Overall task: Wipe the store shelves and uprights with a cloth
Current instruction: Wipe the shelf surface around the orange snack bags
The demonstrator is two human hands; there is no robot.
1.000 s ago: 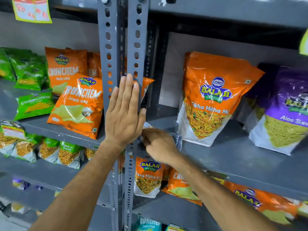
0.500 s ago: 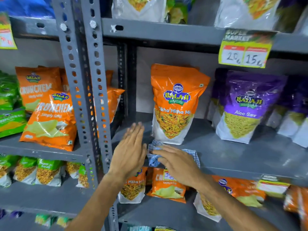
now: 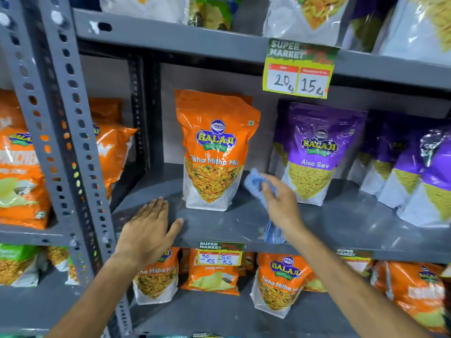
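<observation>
Gripping the blue cloth (image 3: pixel 256 182), the right hand (image 3: pixel 280 203) has its fingers (image 3: pixel 269 185) curled and pinching a bunched part of it; a loose tail hangs down past the wrist to the shelf's front edge. Cloth sits over the grey shelf (image 3: pixel 341 220), in the gap btwn the orange snack bag (image 3: pixel 214 152) and the purple snack bag (image 3: pixel 314 152), close to both. Can't tell if the bunch is pressed on the shelf or just above it.

Left hand (image 3: pixel 148 228) lies flat, palm down, fingers together w/ thumb out, on the shelf's front left corner, near the slotted upright (image 3: pixel 63 132).

Key relation: shelf's long axis runs left-right; bare stretch lies right of and toward the person from the cloth, so the right hand is nearer. Likely next stroke runs sideways along the front, w/ bags at risk of a knock.
</observation>
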